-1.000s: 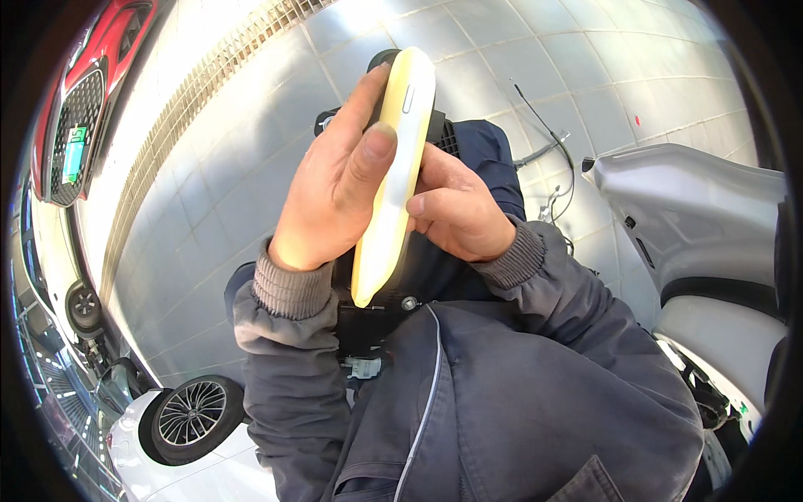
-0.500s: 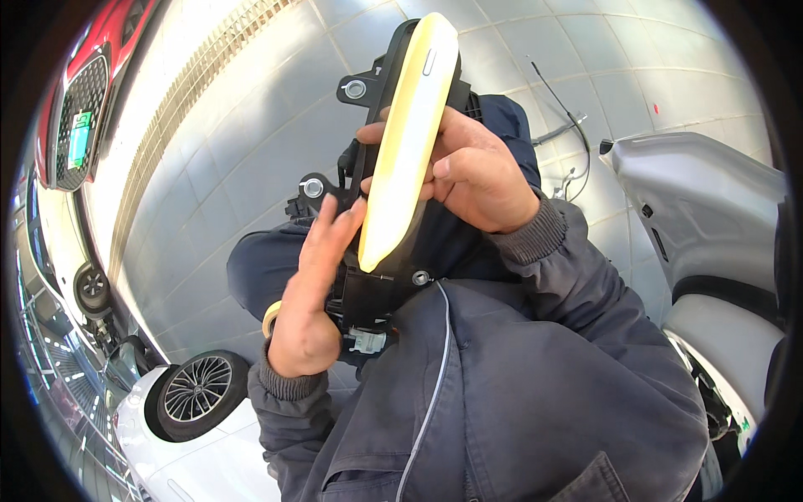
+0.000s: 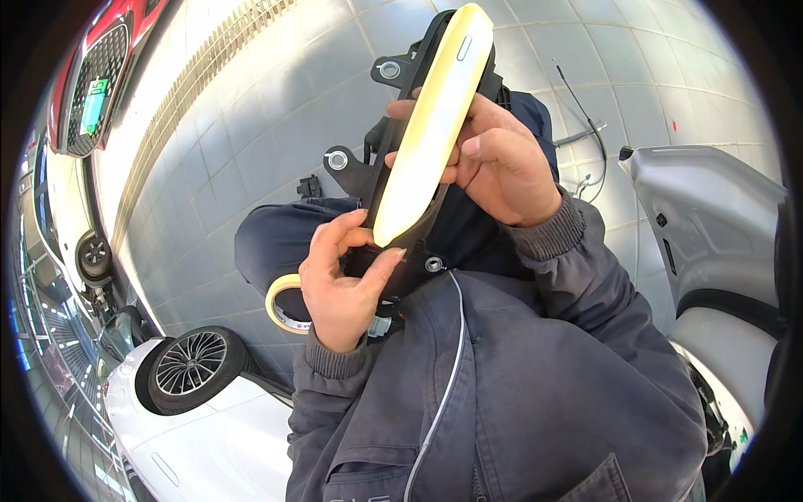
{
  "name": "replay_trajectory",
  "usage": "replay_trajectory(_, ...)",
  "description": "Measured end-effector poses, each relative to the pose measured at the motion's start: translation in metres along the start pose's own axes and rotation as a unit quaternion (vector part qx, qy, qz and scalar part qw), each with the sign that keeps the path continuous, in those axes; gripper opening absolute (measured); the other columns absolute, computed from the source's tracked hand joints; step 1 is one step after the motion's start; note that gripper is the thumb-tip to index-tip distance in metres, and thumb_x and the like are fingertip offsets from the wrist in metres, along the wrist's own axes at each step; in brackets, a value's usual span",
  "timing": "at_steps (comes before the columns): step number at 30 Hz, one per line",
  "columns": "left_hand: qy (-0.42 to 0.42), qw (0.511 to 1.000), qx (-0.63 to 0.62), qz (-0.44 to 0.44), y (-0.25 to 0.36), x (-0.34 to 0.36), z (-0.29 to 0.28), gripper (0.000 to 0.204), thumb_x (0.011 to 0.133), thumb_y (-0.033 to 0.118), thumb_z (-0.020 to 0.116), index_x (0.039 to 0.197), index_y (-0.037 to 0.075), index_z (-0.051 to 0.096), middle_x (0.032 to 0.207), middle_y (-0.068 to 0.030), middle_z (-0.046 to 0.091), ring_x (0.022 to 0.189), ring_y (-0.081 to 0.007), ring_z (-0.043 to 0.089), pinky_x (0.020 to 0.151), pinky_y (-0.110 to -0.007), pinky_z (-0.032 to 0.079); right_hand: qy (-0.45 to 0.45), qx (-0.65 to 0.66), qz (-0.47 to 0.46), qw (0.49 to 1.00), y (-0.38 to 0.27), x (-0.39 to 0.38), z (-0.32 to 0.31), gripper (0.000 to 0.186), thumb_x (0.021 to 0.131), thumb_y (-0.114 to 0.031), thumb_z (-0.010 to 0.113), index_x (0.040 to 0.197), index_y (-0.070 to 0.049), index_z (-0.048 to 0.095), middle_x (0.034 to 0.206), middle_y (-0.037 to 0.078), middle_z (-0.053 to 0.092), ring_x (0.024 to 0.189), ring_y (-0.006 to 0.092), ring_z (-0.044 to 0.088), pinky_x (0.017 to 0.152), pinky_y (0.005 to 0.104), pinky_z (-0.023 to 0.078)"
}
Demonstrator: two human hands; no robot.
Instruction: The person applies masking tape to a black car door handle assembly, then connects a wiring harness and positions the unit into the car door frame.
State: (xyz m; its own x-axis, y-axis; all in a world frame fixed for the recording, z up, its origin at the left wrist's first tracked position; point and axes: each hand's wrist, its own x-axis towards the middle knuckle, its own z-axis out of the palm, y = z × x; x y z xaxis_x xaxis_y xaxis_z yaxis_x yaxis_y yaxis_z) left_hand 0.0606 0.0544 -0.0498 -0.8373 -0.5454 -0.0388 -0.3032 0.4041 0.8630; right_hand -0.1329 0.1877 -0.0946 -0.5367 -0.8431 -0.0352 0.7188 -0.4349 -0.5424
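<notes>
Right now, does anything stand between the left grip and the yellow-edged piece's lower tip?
Nothing visible does: the left grip is curved around the lower tip of the yellow-edged piece, though whether it touches is unclear.

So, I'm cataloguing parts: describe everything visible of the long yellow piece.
The long yellow piece looks plastic, whitish down the middle, with a slot-shaped mark near its rounded top. It leans right, tapers downward, and overlies a black part. The right hand holds it, fingers behind; the left hand is at its lower tip, contact unclear.
</notes>
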Motion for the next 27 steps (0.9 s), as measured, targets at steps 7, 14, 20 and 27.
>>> replay_trajectory(7, -0.053, 0.997, 0.005, 0.053, -0.002, 0.013, -0.015, 0.055, 0.068, -0.007, 0.084, 0.118, -0.002, 0.064, 0.085, -0.0085, 0.072, 0.083, -0.0171, 0.065, 0.078, -0.03, 0.05, -0.004, 0.008, 0.002, 1.0, -0.002, -0.001, -0.002, 0.068, 0.085, -0.003, 0.043, 0.15, 0.009, 0.025, 0.143, 0.028, 0.047, 0.118, 0.0423, 0.063, 0.103, 0.0478, 0.054)
replay_trajectory(14, -0.075, 0.991, 0.023, 0.111, 0.0, 0.024, -0.019, 0.044, 0.065, -0.007, 0.085, 0.105, -0.002, 0.068, 0.088, -0.0102, 0.071, 0.082, -0.0232, 0.068, 0.073, -0.033, 0.054, -0.003, 0.008, 0.003, 1.0, -0.001, -0.001, -0.003, 0.068, 0.085, -0.003, 0.043, 0.15, 0.008, 0.026, 0.143, 0.029, 0.047, 0.118, 0.0422, 0.063, 0.103, 0.0484, 0.054)
replay_trajectory(20, -0.046, 0.967, 0.14, 0.207, 0.003, 0.01, -0.017, 0.045, 0.068, -0.001, 0.082, 0.111, -0.001, 0.069, 0.11, -0.0138, 0.07, 0.099, -0.0314, 0.064, 0.087, -0.04, 0.051, 0.002, 0.013, 0.003, 1.0, -0.001, 0.0, -0.006, 0.065, 0.086, -0.003, 0.041, 0.149, 0.008, 0.028, 0.144, 0.028, 0.047, 0.118, 0.0426, 0.063, 0.103, 0.0488, 0.054)
replay_trajectory(27, -0.061, 0.919, 0.363, 0.142, 0.01, -0.032, 0.016, 0.083, 0.077, 0.021, 0.079, 0.145, -0.009, 0.041, 0.149, -0.022, 0.047, 0.137, -0.0395, 0.042, 0.111, -0.049, 0.032, 0.013, 0.004, -0.005, 1.0, 0.003, 0.002, -0.009, 0.062, 0.087, -0.004, 0.039, 0.147, 0.01, 0.03, 0.144, 0.029, 0.046, 0.118, 0.044, 0.063, 0.103, 0.0503, 0.054)
